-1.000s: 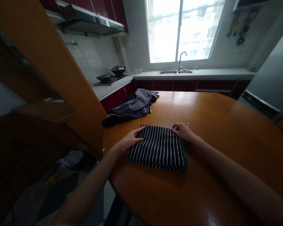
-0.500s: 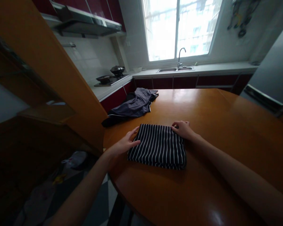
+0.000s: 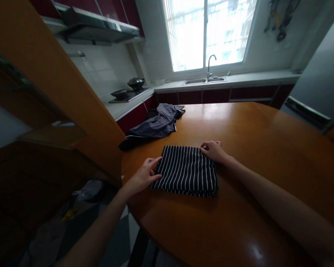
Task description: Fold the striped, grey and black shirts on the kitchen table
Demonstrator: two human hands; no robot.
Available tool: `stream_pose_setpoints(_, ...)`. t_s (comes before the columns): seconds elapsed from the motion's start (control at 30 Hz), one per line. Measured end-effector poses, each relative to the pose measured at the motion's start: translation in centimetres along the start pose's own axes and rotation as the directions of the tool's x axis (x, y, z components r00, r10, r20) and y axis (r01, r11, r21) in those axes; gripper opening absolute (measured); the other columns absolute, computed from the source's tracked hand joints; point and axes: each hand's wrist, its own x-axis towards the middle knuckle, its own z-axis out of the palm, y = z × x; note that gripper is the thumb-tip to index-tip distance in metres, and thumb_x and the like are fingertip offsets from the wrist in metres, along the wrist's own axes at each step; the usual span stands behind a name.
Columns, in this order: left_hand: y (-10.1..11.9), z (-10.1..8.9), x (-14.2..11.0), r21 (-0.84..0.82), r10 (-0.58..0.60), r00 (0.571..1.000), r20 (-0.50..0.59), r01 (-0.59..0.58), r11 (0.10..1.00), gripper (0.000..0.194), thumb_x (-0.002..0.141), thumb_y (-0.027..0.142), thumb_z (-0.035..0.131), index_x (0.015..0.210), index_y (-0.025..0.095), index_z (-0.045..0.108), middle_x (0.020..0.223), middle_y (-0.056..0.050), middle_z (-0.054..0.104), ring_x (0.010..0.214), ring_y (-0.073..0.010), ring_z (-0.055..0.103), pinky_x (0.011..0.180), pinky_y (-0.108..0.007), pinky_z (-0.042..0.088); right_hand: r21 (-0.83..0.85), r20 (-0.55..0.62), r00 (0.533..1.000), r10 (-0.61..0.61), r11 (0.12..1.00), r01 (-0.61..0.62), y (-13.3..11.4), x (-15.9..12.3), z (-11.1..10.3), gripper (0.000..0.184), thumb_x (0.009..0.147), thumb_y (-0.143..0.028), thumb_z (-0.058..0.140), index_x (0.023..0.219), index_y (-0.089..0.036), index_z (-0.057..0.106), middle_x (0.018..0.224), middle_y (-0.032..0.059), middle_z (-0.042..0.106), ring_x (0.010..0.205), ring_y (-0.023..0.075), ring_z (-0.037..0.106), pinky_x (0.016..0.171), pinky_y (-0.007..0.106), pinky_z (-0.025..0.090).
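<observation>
A folded black garment or cloth with white stripes (image 3: 186,170) lies flat on the wooden table in front of me. My left hand (image 3: 144,176) is at its left edge, thumb and forefinger spread apart, the thumb over the near left part of the fabric. At the far right corner, my right hand (image 3: 213,151) has its fingers curled and pinches the fabric's edge. Whether the striped piece is a garment or a plain cloth cannot be told from its folds.
A crumpled grey and black garment (image 3: 158,122) lies at the table's far left edge. The round-ended wooden table (image 3: 239,129) reaches toward a counter with a sink (image 3: 195,81). Pans stand on the stove (image 3: 130,95) at the left. A wooden partition (image 3: 80,100) rises beside the table.
My left hand has slid a little toward me along the cloth's left edge. My right hand stays at the far right corner. The view has shifted slightly.
</observation>
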Motion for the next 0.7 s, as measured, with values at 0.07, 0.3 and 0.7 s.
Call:
stream_pose_setpoints(0.07,1.6,-0.4,0.7,0.185,0.103,0.991,-0.088,-0.085,0.979,0.059,0.082,0.032,0.073,0.138,0.024,0.057,0.131,-0.01,0.051,0.11,-0.0272,0.061,0.098,-0.046,0.053,0.006,0.0,1.0,0.002,1.0,-0.002,0.0,0.0,0.0,0.022,0.09,-0.036,0.059,0.094,-0.022,0.075,0.096,0.0069,0.078,0.098,0.0263,0.068,0.097,0.045,0.03)
stream_pose_setpoints(0.3,11.6,5.0,6.0,0.227,0.569,0.808,0.152,-0.589,0.776,0.039,0.103,0.032,0.046,0.14,0.022,0.054,0.143,-0.009,0.054,0.133,-0.0228,0.051,0.115,-0.041,0.038,0.006,0.024,1.0,0.002,1.0,-0.003,-0.1,0.0,-0.2,0.025,0.091,-0.039,0.058,0.099,-0.022,0.075,0.099,0.0075,0.078,0.1,0.0267,0.069,0.098,0.044,0.031)
stream_pose_setpoints(0.7,10.2,13.0,4.7,0.405,0.54,0.744,0.393,-0.667,0.625,0.067,0.105,0.054,0.03,0.16,0.019,0.019,0.168,-0.012,-0.006,0.154,-0.0284,-0.009,0.124,-0.053,0.005,-0.036,0.026,0.992,-0.127,0.991,0.128,-0.1,0.6,-0.2,0.034,0.099,-0.04,0.047,0.093,-0.021,0.074,0.09,0.0081,0.077,0.098,0.0234,0.067,0.099,0.042,0.023)
